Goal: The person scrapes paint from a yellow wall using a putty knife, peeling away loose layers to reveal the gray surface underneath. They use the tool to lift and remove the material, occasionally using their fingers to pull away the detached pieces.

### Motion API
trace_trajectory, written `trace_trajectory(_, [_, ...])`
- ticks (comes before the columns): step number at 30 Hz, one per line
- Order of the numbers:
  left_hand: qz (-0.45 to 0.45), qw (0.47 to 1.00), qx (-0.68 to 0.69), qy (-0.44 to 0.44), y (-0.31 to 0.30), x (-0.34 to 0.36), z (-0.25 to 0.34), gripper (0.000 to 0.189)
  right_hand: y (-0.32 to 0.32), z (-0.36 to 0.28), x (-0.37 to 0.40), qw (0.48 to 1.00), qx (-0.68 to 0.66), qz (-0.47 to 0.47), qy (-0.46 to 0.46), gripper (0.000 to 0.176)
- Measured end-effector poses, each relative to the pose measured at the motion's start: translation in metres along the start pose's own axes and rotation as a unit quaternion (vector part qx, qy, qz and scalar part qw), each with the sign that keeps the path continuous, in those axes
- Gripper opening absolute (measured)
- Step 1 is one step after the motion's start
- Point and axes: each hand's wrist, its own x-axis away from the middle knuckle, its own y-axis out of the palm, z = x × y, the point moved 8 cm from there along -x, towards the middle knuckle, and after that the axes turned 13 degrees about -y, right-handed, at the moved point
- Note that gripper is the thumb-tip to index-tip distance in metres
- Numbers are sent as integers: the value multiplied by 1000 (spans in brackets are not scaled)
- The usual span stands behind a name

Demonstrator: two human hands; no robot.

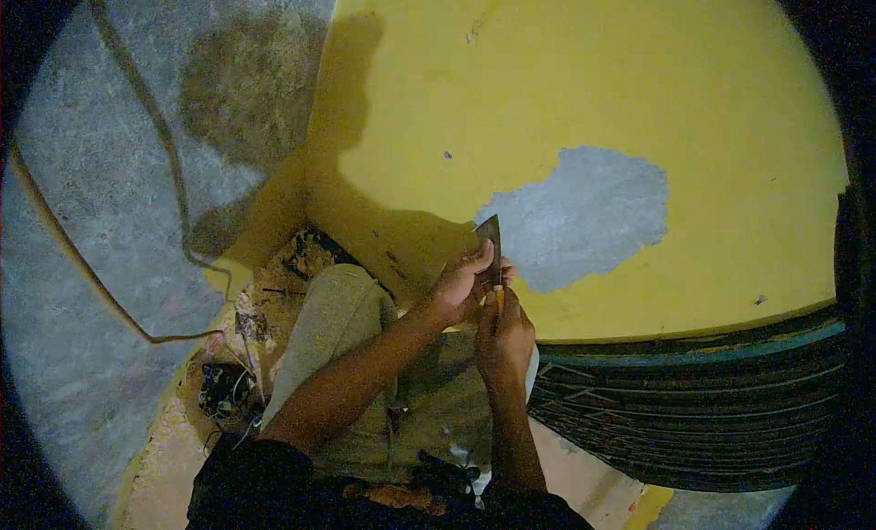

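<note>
A small knife (491, 230) with a dark blade and a light orange-brown handle points up and away from me. My right hand (506, 340) is closed around its handle. Against the flat of the blade rests the thumb of my left hand (461, 282), whose other fingers curl behind it and are partly hidden. Both hands are close together above my lap, near the edge of a broad yellow surface (730, 101). Just beyond the blade, that surface has an irregular grey patch (584, 215).
Dark layered sheets (684, 411) are stacked along the lower right. On the left, a brown cord (82, 247) runs over grey floor towards a dark object with wires (225, 390). My bent knee (338, 302) is beside the yellow surface, under my shadow.
</note>
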Motion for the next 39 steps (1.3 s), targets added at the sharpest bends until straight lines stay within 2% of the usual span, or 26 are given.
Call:
trace_trajectory(2, [-20, 999, 33, -14, 6, -1, -3, 38, 2, 6, 1, 998, -14, -60, 28, 28])
trace_trajectory(4, [-58, 994, 81, -40, 11, -1, -9, 36, -1, 10, 3, 999, -11, -32, 5, 28])
trace_trajectory(6, [-72, 995, 65, -33, 13, 2, -8, 35, -5, 11, 3, 1000, -11, -5, -17, 28])
trace_trajectory(8, [-86, 995, 52, -27, 12, 0, -7, 35, 1, 22, 5, 998, 9, -46, 29, 26])
trace_trajectory(10, [-131, 990, 47, -9, 11, -10, -8, 33, 6, 27, 9, 998, 25, -57, 26, 25])
trace_trajectory(13, [-77, 995, 58, 5, -1, -12, -10, 32, 15, 31, 12, 997, 40, -61, 29, 24])
trace_trajectory(15, [-81, 995, 53, 7, -1, -11, -6, 31, 23, 36, 16, 997, 40, -56, 36, 23])
trace_trajectory(17, [-85, 995, 47, 13, 0, -8, -2, 30, 29, 37, 22, 994, 97, -40, -17, 23])
trace_trajectory(20, [-107, 991, 64, -41, 3, -8, -5, 27, 25, 27, 19, 997, 65, 7, -34, 23])
trace_trajectory(22, [-71, 994, 73, -27, -11, -17, -7, 27, 27, 26, 21, 997, 69, 15, -31, 23])
trace_trajectory(24, [-75, 993, 87, -39, -18, -23, -10, 28, 28, 22, 19, 997, 74, 23, -27, 23])
trace_trajectory(26, [-81, 990, 105, -51, -25, -29, -9, 28, 27, 8, 8, 992, 71, 35, -98, 24])
trace_trajectory(28, [-73, 994, 77, 26, -32, -27, 27, 32, 35, 2, -13, 995, 39, 25, -93, 24])
trace_trajectory(30, [-62, 994, 84, 13, -43, -21, 48, 31, 55, -7, -32, 995, 3, 21, -93, 24])
trace_trajectory(32, [-37, 994, 58, 86, -53, -1, 75, 32, 67, -23, -36, 989, -59, 73, -118, 25])
trace_trajectory(33, [1, 996, 18, 89, -50, 13, 80, 31, 76, -24, -35, 990, -70, 80, -87, 26])
trace_trajectory(34, [3, 996, 14, 89, -45, 18, 80, 31, 72, -29, -35, 990, -73, 83, -87, 26])
trace_trajectory(36, [46, 993, 17, 110, -37, 23, 73, 31, 62, -29, -30, 999, -43, 19, -25, 27])
trace_trajectory(38, [8, 993, 2, 115, -24, 14, 50, 29, 38, -19, -15, 1000, -6, 4, -12, 26])
trace_trajectory(39, [-3, 997, -17, 69, -15, 11, 34, 28, 28, -10, -9, 999, 30, -15, -1, 26])
